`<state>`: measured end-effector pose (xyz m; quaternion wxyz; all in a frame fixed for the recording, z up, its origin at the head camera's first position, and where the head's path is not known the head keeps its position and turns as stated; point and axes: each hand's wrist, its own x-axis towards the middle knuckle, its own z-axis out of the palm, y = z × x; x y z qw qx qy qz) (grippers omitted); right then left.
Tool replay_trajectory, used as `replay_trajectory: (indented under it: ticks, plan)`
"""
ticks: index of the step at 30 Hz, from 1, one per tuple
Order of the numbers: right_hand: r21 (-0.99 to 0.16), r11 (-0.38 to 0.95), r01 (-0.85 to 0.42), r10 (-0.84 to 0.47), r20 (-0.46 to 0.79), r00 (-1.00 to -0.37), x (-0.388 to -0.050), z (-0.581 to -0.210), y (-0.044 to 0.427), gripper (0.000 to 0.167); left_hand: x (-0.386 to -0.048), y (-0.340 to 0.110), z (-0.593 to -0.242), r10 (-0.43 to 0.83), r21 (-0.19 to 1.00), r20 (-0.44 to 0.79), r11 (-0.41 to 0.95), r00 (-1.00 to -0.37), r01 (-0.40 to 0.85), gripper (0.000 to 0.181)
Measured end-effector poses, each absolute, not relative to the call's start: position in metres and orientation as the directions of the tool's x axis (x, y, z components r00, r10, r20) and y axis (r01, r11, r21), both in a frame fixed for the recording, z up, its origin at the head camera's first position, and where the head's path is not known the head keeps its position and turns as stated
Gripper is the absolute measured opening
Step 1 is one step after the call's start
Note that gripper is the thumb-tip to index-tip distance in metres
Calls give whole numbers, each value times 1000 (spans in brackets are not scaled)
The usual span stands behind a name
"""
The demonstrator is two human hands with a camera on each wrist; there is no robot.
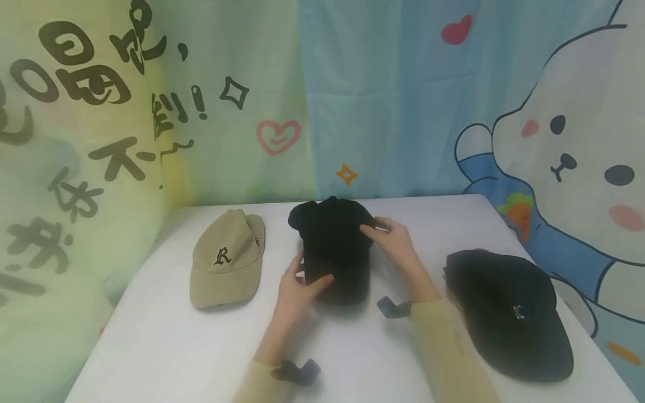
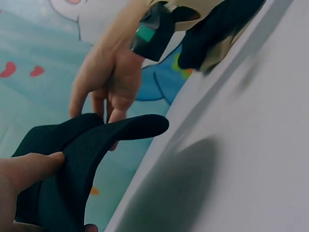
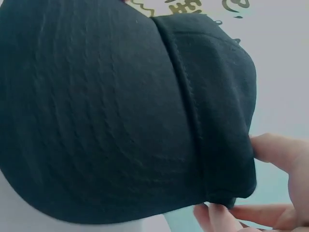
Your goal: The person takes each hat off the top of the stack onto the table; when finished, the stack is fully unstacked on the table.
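A plain black baseball cap (image 1: pixel 336 240) is held up over the middle of the white table, its brim toward me. My left hand (image 1: pixel 294 294) grips the left side of the brim; in the left wrist view the thumb of this hand (image 2: pixel 21 176) lies on the cap (image 2: pixel 67 150) and fingertips show beneath. My right hand (image 1: pixel 397 243) pinches the right side of the crown. Seen from the right wrist, the brim of the cap (image 3: pixel 106 111) fills much of the view, and the right hand (image 3: pixel 280 152) holds the crown's edge between thumb and fingers.
A beige cap (image 1: pixel 229 260) with a dark letter R lies on the table (image 1: pixel 166 341) at left. Another black cap (image 1: pixel 509 313) with a small pale emblem lies near the right edge. Behind hangs a printed curtain (image 1: pixel 363 129) with cartoon figures. Dark straps circle both wrists.
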<state>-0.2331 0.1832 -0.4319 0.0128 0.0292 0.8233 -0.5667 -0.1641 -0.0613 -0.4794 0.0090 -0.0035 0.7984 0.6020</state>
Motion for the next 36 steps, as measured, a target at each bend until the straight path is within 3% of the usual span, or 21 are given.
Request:
replay_trajectory:
  ticks: [9, 27, 36]
  plan:
    - [-976, 215, 47, 108, -24, -994, -238, -452, 156, 70, -166, -78, -490, -84, 935, -5, 352, -996, -35, 103]
    - [-971, 232, -50, -114, 24, -993, -244, -467, 143, 77, -171, -99, -490, -140, 915, 35, 404, -990, -24, 105]
    - [-981, 189, -36, -180, 2, -984, -242, -467, 134, 85, -172, -108, -491, -147, 904, 23, 426, -989, -43, 104]
